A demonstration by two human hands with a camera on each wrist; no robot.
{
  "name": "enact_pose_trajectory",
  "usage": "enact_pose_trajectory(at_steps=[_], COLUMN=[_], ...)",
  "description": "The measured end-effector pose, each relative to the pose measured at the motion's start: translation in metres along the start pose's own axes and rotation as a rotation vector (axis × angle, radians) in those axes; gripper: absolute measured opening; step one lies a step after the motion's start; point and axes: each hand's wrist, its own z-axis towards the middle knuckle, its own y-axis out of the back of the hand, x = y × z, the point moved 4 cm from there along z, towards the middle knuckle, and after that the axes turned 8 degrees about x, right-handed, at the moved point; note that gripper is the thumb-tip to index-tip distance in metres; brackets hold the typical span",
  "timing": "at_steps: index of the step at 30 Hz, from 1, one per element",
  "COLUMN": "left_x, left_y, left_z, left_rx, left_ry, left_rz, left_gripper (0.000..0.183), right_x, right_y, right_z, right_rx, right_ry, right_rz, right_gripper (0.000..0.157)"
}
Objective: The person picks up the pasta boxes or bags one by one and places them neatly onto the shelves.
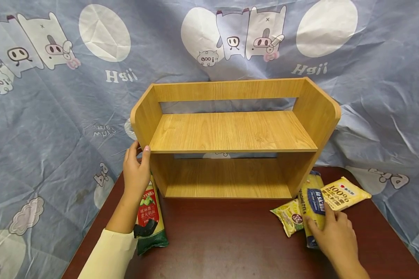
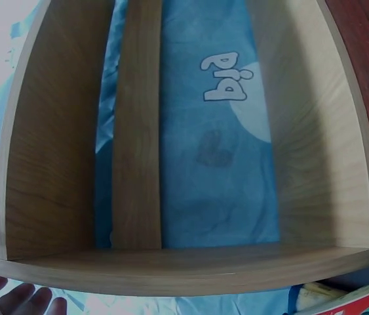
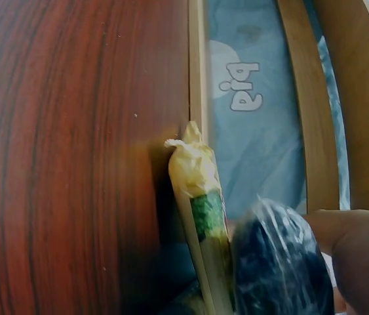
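Note:
A two-tier wooden shelf (image 1: 230, 131) stands at the back of the table. My left hand (image 1: 136, 168) is at its left side panel, thumb at the front edge and fingers along the outside; the fingertips (image 2: 30, 298) show beyond the panel in the left wrist view. Below that hand lies a red and green pasta bag (image 1: 149, 209), partly covered by the forearm. At the right, my right hand (image 1: 338, 236) grips a yellow and blue spaghetti pack (image 1: 313, 193) between thumb and fingers. The pack's dark blue plastic end (image 3: 279, 262) looms close in the right wrist view.
A small yellow packet (image 1: 290, 217) lies left of the spaghetti pack, and a pale yellow pasta packet (image 1: 345, 193) lies to its right. Dark brown tabletop (image 1: 223, 240) extends in front of the shelf. A patterned blue cloth (image 1: 63, 116) hangs behind and beside the table.

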Motion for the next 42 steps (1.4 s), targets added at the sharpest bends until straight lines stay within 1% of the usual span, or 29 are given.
enact_pose_trajectory(at_steps=[3,6,10,12,15,17,19,22,25,26,29,32,37,42], left_x=[-0.001,-0.003,-0.003,-0.004,-0.004,-0.005,-0.004,-0.002,0.001,0.002,0.005,0.006,0.007,0.008], left_y=[-0.001,-0.002,-0.004,-0.005,-0.006,-0.007,-0.008,-0.011,-0.014,-0.014,-0.015,-0.016,-0.018,-0.019], left_z=[0.003,0.007,0.012,0.015,0.019,0.022,0.025,0.029,0.031,0.031,0.031,0.03,0.031,0.032], left_rx=[0.019,0.021,0.011,0.009,0.011,0.019,0.03,0.05,0.07,0.078,0.094,0.097,0.082,0.081], left_ry=[0.008,0.006,0.005,0.015,0.043,0.064,0.089,0.138,0.195,0.211,0.241,0.247,0.243,0.241], left_rz=[-0.017,-0.034,-0.045,-0.037,-0.024,-0.026,-0.034,-0.053,-0.077,-0.085,-0.111,-0.135,-0.154,-0.151], left_gripper=[0.055,0.054,0.052,0.052,0.053,0.052,0.052,0.052,0.053,0.053,0.052,0.051,0.05,0.049], right_x=[-0.008,-0.017,-0.027,-0.031,-0.037,-0.039,-0.04,-0.041,-0.043,-0.045,-0.046,-0.045,-0.043,-0.043], right_y=[0.001,0.002,0.001,0.0,-0.003,-0.005,-0.007,-0.008,-0.01,-0.01,-0.011,-0.011,-0.012,-0.014], right_z=[0.003,0.006,0.009,0.01,0.011,0.01,0.01,0.009,0.01,0.01,0.01,0.011,0.012,0.012], right_rx=[0.093,0.212,0.351,0.403,0.471,0.508,0.542,0.582,0.612,0.617,0.637,0.66,0.7,0.707], right_ry=[-0.069,-0.116,-0.132,-0.149,-0.17,-0.179,-0.178,-0.19,-0.21,-0.221,-0.235,-0.224,-0.217,-0.188], right_rz=[0.019,0.033,0.057,0.088,0.158,0.269,0.409,0.602,0.658,0.662,0.691,0.754,0.861,0.925], right_gripper=[0.091,0.099,0.108,0.11,0.112,0.111,0.107,0.099,0.089,0.088,0.082,0.079,0.076,0.063])
